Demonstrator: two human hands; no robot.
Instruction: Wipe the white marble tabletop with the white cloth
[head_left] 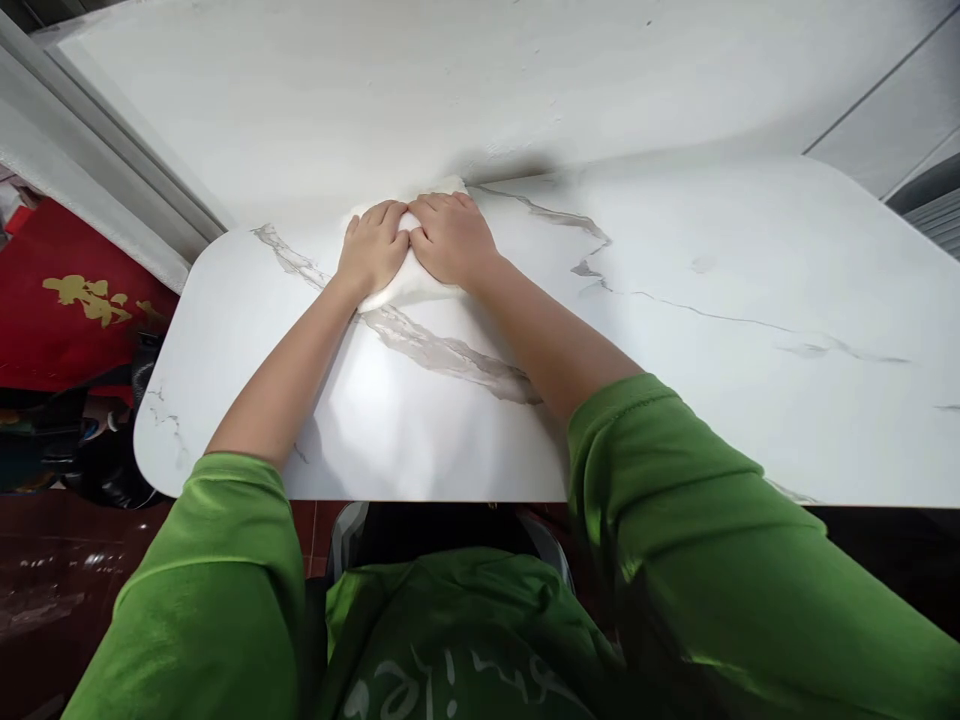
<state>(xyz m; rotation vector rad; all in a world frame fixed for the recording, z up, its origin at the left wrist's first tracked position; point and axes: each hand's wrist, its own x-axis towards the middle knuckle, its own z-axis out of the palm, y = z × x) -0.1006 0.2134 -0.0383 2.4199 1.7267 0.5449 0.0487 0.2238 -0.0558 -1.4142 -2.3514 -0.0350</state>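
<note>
A white cloth [414, 283] lies partly bunched on the white marble-patterned table [720, 400], close to the wall side. My left hand [373, 246] presses on its left part, fingers together and curved over it. On the right part rests my right hand [453, 238], also closed over the cloth, its thumb side close to the left hand. A bit of cloth sticks out beyond my right fingertips, and more shows between and below the hands. The undersides of both hands are hidden.
A white wall [375, 90] runs along the table's far edge. To the left are a red bag-like item with gold marks [90, 300] and dark items [112, 450] below it. A grey slatted object [937, 225] stands at the far right.
</note>
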